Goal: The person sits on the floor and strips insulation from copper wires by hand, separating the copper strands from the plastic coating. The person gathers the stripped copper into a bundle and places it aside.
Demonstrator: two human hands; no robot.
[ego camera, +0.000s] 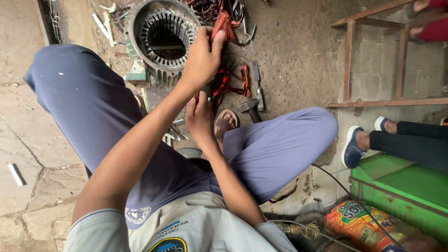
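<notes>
Nearest the camera: grey shirt hem, then blue trousers (107, 116), the person seated cross-legged on a cracked concrete floor (28, 154).

Right hand (199, 119): low, between the knees, fingers curled closed around the lower end of a copper wire coil (226, 79); what exactly the fingertips pinch is hidden by the hand itself.

Left hand (201, 58): raised further out, thumb and fingers clamped on the upper end of the same coil bundle, the reddish strands fanning out above the knuckles.

Beyond the hands: a sandalled foot (227, 122), a hammer (254, 100) lying on the ground just beside the coil, and a stripped motor stator (163, 35) with empty slots, touching a tangle of more loose copper winding.

Far right: a second person's feet in blue-and-white shoes (353, 147), a green box (406, 186), a rusty metal frame (373, 60).

Judgement: step in hand looks like straightening or separating removed winding, the coil stretched between both hands. The next move calls for steady opposing tension and a firm pinch so strands do not slip or kink.
</notes>
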